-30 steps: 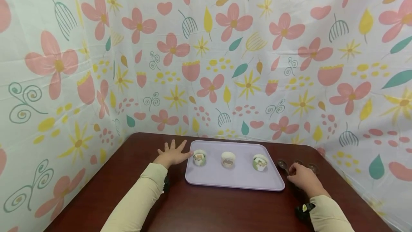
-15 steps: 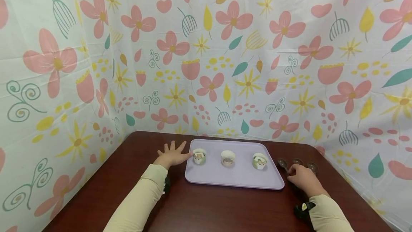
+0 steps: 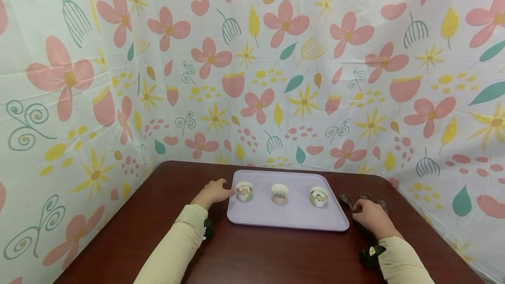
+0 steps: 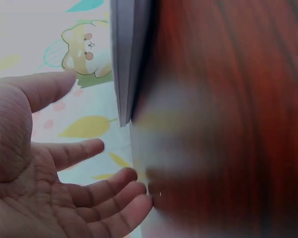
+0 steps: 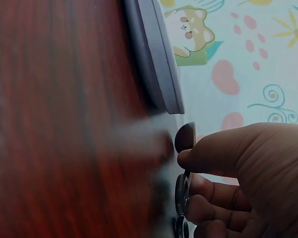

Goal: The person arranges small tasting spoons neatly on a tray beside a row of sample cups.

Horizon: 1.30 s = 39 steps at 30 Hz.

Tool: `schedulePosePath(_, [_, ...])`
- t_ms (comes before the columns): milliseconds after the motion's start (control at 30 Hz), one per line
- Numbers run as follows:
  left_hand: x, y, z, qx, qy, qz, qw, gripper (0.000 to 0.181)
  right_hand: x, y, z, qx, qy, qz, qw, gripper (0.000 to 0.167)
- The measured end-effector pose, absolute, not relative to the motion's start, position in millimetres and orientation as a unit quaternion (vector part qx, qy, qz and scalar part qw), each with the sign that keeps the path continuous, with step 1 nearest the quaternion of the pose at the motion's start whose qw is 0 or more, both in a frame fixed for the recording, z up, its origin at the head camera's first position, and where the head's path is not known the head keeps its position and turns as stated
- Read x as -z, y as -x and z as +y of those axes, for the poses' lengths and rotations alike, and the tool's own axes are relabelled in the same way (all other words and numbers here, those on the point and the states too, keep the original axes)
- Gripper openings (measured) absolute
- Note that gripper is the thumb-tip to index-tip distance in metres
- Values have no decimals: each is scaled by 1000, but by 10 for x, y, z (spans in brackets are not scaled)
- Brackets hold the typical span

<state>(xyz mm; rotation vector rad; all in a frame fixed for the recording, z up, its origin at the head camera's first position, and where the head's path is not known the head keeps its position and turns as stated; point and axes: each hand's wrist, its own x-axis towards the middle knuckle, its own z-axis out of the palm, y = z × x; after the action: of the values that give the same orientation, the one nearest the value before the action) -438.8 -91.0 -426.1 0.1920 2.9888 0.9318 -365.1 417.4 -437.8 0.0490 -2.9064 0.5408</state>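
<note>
Three small paper cups stand in a row on a pale purple tray (image 3: 292,219): a green-and-white left cup (image 3: 244,192), a middle cup (image 3: 279,194) with a grey print, and a green-and-white right cup (image 3: 318,198). My left hand (image 3: 214,192) hovers by the tray's left edge, thumb towards the left cup. Its palm holds nothing in the left wrist view, and its fingers are loosely bent. Right of the tray, my right hand (image 3: 372,218) pinches the handle of a dark spoon (image 3: 345,199) between thumb and fingers; the bowl shows in the right wrist view.
Two more dark spoons lie beyond my right hand, a middle spoon (image 3: 365,197) and a right spoon (image 3: 384,204), their handles largely hidden by the hand. All stands on a dark red-brown table (image 3: 252,257). A flower-printed curtain (image 3: 256,56) rises behind the table and along its sides.
My left hand's spread fingers have drawn together and bent down beside the tray. My right hand keeps its place at the spoon; tray and cups stay where they were.
</note>
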Motion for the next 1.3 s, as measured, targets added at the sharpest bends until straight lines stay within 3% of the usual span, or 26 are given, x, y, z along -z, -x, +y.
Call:
schedulePosePath(367, [4292, 4435, -805, -431, -7, 900, 62, 27, 4351, 3654, 4153, -193, -9, -977, 90, 19])
schedulePosePath(467, [4330, 4473, -781, -461, 3, 885, 70, 22, 4340, 3646, 4141, -197, -9, -976, 93, 20])
schedulePosePath(733, [4419, 4525, -731, -502, 14, 862, 72, 43, 4347, 3689, 4164, -202, -1, -975, 94, 23])
schedulePosePath(1300, [4449, 4488, -724, -526, 14, 847, 79, 43, 4298, 3632, 4098, -210, 9, -969, 132, 29])
